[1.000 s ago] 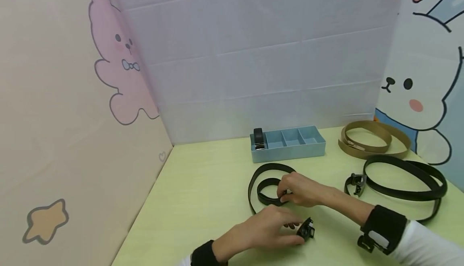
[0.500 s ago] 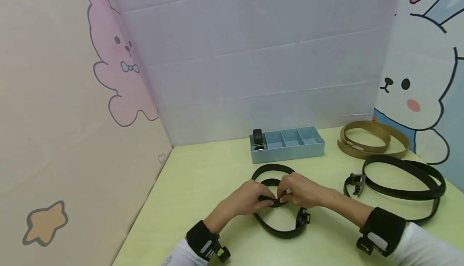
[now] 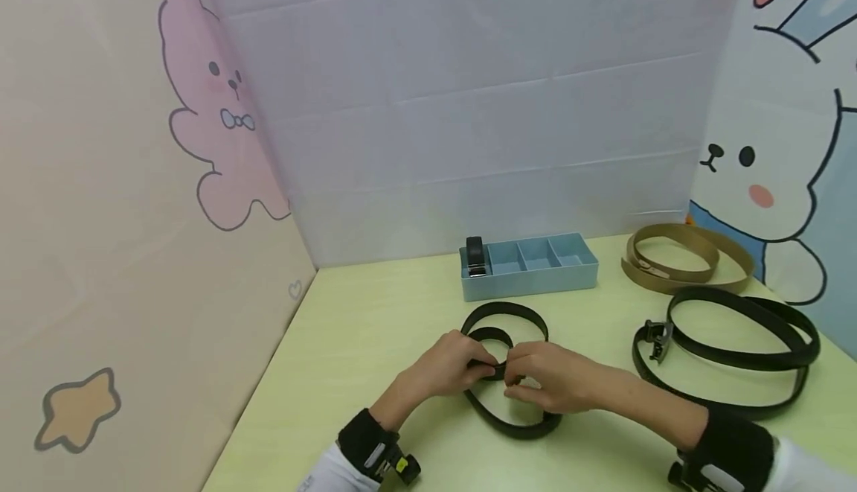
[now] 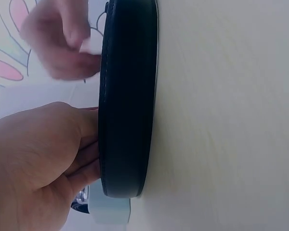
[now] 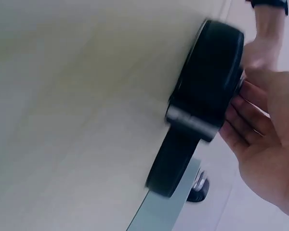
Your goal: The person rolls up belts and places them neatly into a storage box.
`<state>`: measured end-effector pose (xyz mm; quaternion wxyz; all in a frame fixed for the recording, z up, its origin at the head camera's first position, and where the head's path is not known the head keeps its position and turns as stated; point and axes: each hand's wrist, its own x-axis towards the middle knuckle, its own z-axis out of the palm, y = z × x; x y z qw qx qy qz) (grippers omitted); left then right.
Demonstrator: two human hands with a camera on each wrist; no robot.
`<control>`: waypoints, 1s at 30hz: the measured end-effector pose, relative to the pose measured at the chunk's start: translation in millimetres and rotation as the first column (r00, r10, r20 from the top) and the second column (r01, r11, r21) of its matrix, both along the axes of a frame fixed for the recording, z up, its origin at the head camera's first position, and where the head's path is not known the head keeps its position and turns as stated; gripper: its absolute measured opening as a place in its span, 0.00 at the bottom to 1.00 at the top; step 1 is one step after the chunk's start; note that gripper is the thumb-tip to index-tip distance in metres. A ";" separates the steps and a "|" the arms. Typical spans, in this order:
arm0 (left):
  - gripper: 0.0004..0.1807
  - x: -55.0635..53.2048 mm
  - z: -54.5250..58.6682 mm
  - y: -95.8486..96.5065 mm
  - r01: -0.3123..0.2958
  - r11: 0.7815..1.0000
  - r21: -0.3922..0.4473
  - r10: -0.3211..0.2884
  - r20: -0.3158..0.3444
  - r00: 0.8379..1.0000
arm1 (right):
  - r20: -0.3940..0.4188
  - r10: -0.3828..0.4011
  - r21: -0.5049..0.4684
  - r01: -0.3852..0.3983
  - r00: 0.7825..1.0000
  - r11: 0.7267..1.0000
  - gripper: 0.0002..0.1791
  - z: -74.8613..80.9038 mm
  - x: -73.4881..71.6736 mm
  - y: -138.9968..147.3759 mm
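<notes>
A black leather belt (image 3: 512, 429) stands on its edge on the table, bent into a large loop with a smaller coil inside. The left hand (image 3: 438, 369) pinches the near side of that inner coil between thumb and fingers. Close beside it, the right hand (image 3: 556, 379) has bent fingers with the thumb apart, and nothing shows between them. In the left wrist view the belt's outer loop (image 4: 127, 106) hides the left fingertips. A metal-edged band (image 5: 192, 122) crosses the belt in the right wrist view. In the head view, the right hand covers the belt's buckle end.
Behind the hands stands a blue divided tray (image 3: 529, 283), with a rolled black belt (image 3: 476, 256) in its leftmost compartment. At the right lie a loosely coiled black belt (image 3: 736, 362) with a buckle and a tan belt (image 3: 669, 278). Printed sheets wall the table.
The left hand has gone from the buckle end up to the inner coil and pinched it. The right hand has let go of the coil and shifted slightly nearer.
</notes>
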<state>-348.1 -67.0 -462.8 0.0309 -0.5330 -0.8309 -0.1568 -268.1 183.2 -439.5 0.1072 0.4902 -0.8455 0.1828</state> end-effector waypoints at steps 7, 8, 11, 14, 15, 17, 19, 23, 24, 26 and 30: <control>0.07 0.3 0.4 -9.8 -0.026 0.999 0.023 0.027 -0.014 1.000 | -0.045 0.052 0.151 -0.045 0.998 0.987 0.10 -0.7 18.1 -21.3; 0.07 1.1 0.3 -11.6 -0.028 0.999 0.026 0.028 -0.008 1.000 | -0.043 0.045 0.164 -0.037 0.998 0.986 0.11 -0.6 18.8 -22.0; 0.06 4.6 1.1 -18.3 -0.047 0.999 0.021 0.047 0.009 0.999 | -0.033 -0.010 0.200 0.017 0.999 0.980 0.14 1.3 18.2 -17.1; 0.06 8.5 3.5 -25.7 -0.078 0.997 0.012 0.077 0.061 0.995 | -0.072 -0.079 0.229 0.094 0.994 0.969 0.14 1.7 12.3 -3.2; 0.06 9.6 4.4 -27.7 -0.088 0.996 0.011 0.086 0.087 0.992 | -0.096 -0.097 0.236 0.117 0.991 0.965 0.13 1.6 9.7 2.9; 0.06 11.0 5.5 -31.1 -0.101 0.995 0.014 0.099 0.139 0.985 | -0.143 -0.118 0.241 0.150 0.983 0.959 0.12 0.8 4.0 15.3; 0.06 11.6 5.7 -33.2 -0.109 0.994 0.020 0.103 0.181 0.978 | -0.166 -0.130 0.244 0.168 0.978 0.955 0.12 0.2 -0.9 27.5; 0.07 10.9 3.9 -34.9 -0.111 0.993 0.035 0.100 0.235 0.967 | -0.176 -0.150 0.253 0.192 0.973 0.948 0.13 -0.1 -7.8 48.0; 0.07 10.4 3.3 -35.2 -0.113 0.993 0.037 0.100 0.246 0.964 | -0.181 -0.157 0.256 0.201 0.971 0.946 0.13 -0.1 -9.2 52.7; 0.07 9.6 2.1 -36.0 -0.118 0.992 0.044 0.102 0.270 0.957 | -0.193 -0.171 0.257 0.218 0.966 0.942 0.13 0.0 -12.0 62.0; 0.07 9.6 1.5 -38.4 -0.127 0.991 0.049 0.105 0.311 0.945 | -0.196 -0.205 0.255 0.252 0.959 0.933 0.14 0.6 -19.1 80.0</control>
